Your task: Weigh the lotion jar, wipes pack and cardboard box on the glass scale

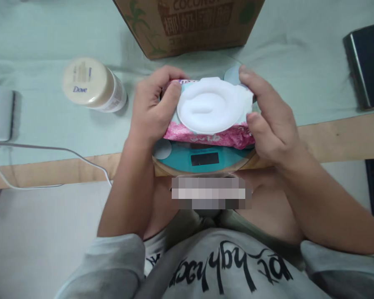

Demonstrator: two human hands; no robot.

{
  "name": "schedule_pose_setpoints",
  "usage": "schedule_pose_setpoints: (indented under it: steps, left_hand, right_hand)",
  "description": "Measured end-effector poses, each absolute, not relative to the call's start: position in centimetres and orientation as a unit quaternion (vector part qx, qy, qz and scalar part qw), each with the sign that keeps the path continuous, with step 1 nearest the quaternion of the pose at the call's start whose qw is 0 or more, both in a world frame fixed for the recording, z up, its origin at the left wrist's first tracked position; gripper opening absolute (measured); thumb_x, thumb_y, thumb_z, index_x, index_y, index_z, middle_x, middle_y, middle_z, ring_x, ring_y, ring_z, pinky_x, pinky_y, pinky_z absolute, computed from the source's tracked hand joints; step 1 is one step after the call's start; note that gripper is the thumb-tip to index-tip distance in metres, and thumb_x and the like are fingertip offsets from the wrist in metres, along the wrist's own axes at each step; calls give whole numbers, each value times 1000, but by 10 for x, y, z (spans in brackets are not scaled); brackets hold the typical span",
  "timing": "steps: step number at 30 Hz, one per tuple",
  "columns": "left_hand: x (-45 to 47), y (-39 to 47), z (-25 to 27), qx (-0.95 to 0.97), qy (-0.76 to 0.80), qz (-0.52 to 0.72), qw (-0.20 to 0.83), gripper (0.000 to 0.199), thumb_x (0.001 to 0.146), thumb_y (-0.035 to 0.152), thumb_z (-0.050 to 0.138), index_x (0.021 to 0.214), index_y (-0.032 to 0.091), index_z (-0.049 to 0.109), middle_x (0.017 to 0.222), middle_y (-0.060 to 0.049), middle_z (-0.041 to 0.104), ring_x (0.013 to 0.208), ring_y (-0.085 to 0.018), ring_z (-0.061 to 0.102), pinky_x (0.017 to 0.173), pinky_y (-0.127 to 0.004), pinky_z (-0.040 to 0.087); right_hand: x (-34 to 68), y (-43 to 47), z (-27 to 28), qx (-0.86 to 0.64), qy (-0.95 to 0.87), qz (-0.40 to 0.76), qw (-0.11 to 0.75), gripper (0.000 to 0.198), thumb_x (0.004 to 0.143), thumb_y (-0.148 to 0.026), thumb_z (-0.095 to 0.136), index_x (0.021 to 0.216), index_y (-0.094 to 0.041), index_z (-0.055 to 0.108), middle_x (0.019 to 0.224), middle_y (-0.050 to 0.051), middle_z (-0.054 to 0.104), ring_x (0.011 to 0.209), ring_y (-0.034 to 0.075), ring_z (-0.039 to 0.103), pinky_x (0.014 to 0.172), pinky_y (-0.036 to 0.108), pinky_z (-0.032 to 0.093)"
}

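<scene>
A pack of wet wipes (pixel 205 128), pink and pale blue with a white oval plastic lid, is held level between both hands above a round teal glass scale (pixel 174 160). My left hand (pixel 156 104) is closed around the pack's left end, thumb on top and fingers at the far side. At the right end, my right hand (pixel 272 116) grips with its thumb at the near corner and its index finger by the far corner; the other fingers are hidden. The scale's dark display shows below the pack, which covers most of the glass.
A Dove jar (pixel 95 85) stands left of my hands, with a white device (pixel 0 112) farther left and a white cable (pixel 65 150) nearby. Beyond the scale is a cardboard box (pixel 199 29). A black box-like object (pixel 369 66) lies at the right on the green cloth (pixel 308 70).
</scene>
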State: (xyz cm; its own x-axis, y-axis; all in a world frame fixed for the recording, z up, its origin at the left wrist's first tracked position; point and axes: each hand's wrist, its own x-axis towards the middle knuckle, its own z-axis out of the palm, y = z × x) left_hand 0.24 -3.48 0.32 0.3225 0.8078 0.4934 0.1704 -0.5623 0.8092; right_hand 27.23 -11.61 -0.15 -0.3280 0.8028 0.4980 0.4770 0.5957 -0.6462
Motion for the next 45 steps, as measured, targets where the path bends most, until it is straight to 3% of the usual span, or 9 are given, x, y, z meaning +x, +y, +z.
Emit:
schedule_pose_setpoints:
  steps: [5, 9, 14, 18, 24, 30, 37, 41, 45]
  left_hand:
    - [5, -35, 4, 734, 379, 448, 343, 64, 97, 77, 52, 99, 19, 79, 89, -10, 72, 82, -24, 64, 78, -36, 50]
    - [7, -35, 2, 706, 395, 462, 364, 57, 98, 71, 56, 94, 19, 80, 87, -11, 71, 80, -24, 63, 80, -37, 50]
    - [6, -34, 1, 676, 415, 479, 376, 27, 100, 37, 69, 81, 18, 75, 79, -6, 67, 75, -21, 60, 77, -33, 47]
    - [5, -36, -1, 678, 406, 501, 353, 22, 95, 19, 69, 72, 19, 67, 68, -3, 57, 70, -19, 53, 70, -32, 42]
    - [6, -32, -13, 676, 363, 538, 348, 28, 96, 33, 68, 73, 20, 61, 67, -3, 51, 65, -18, 45, 66, -33, 36]
    - [2, -29, -20, 698, 334, 530, 347, 33, 101, 44, 64, 82, 16, 66, 75, -3, 59, 70, -18, 52, 68, -32, 38]
    - [4, -31, -16, 701, 338, 521, 350, 23, 101, 29, 63, 82, 17, 65, 76, -2, 58, 69, -17, 51, 70, -31, 39]
    - [9, -35, -10, 664, 379, 529, 369, 21, 96, 17, 64, 75, 20, 66, 72, -3, 59, 69, -19, 52, 69, -33, 39]
    - [12, -39, -6, 652, 380, 542, 369, 21, 94, 19, 60, 74, 20, 67, 71, -4, 61, 69, -20, 52, 69, -33, 38]
  right_hand:
    - [276, -113, 5, -399, -817, 220, 353, 61, 105, -50, 41, 163, -35, 31, 165, 2, 42, 154, 24, 46, 132, 47, 46]
    - [278, -111, 7, -397, -817, 234, 347, 61, 104, -50, 45, 161, -33, 34, 161, 5, 45, 150, 25, 49, 131, 47, 46]
    - [279, -112, -3, -422, -789, 229, 383, 63, 102, -60, 46, 157, -31, 39, 160, 6, 46, 150, 27, 49, 132, 51, 44]
    - [278, -113, -7, -416, -772, 228, 424, 60, 103, -59, 45, 159, -39, 39, 161, 2, 44, 153, 25, 46, 132, 49, 45]
    - [272, -114, -1, -352, -819, 160, 424, 61, 104, -43, 45, 164, -45, 34, 171, -8, 31, 161, 20, 36, 141, 49, 32]
    - [257, -124, 7, -408, -759, 183, 473, 50, 109, -37, 39, 158, -42, 48, 159, -7, 50, 155, 16, 48, 141, 42, 36]
    - [258, -123, 9, -449, -759, 218, 419, 52, 107, -42, 46, 159, -39, 47, 162, -5, 45, 156, 21, 45, 141, 45, 35]
    - [260, -122, 5, -425, -762, 235, 429, 57, 105, -40, 46, 162, -44, 40, 164, -9, 41, 159, 20, 41, 143, 47, 30]
    - [263, -124, 1, -419, -748, 270, 438, 61, 101, -35, 45, 161, -47, 41, 165, -15, 39, 162, 21, 36, 144, 48, 27]
